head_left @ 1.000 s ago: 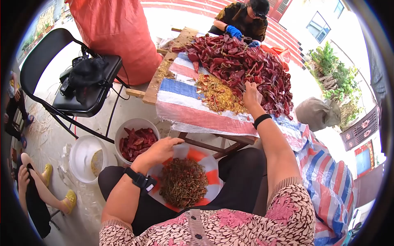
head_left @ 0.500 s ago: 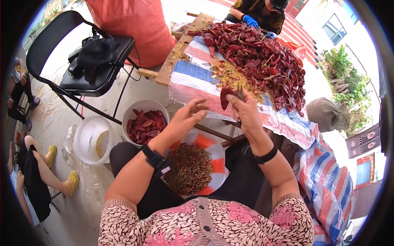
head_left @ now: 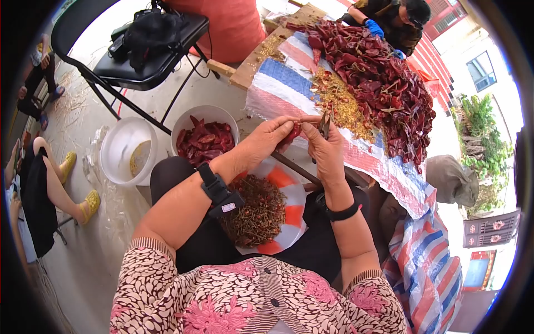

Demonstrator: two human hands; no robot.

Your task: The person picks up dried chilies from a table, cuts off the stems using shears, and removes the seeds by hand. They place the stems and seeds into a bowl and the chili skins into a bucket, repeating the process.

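Observation:
Before me, my left hand (head_left: 271,136) is closed on a dried red chili (head_left: 288,138). My right hand (head_left: 328,153) meets it there, thumb close to the chili, and grips dark scissors (head_left: 324,124) whose blades point up. Beyond both hands a heap of dried red chilies (head_left: 367,83) lies on a striped woven sheet (head_left: 283,78), with yellow seeds (head_left: 340,103) scattered along its near side. Under my forearms, a white and orange basin (head_left: 296,195) in my lap holds cut chili stems (head_left: 256,220).
To the left stand a white bucket (head_left: 233,118) of red chilies and a white tub (head_left: 114,150) with some seeds. A black folding chair (head_left: 139,80) carries a black bag. Across the table a person wears blue gloves (head_left: 374,28). Other people sit at far left.
My left hand, open and apart before, has come to the right and closed on the chili that my right hand held. The scissors remain in my right hand. The view has shifted slightly.

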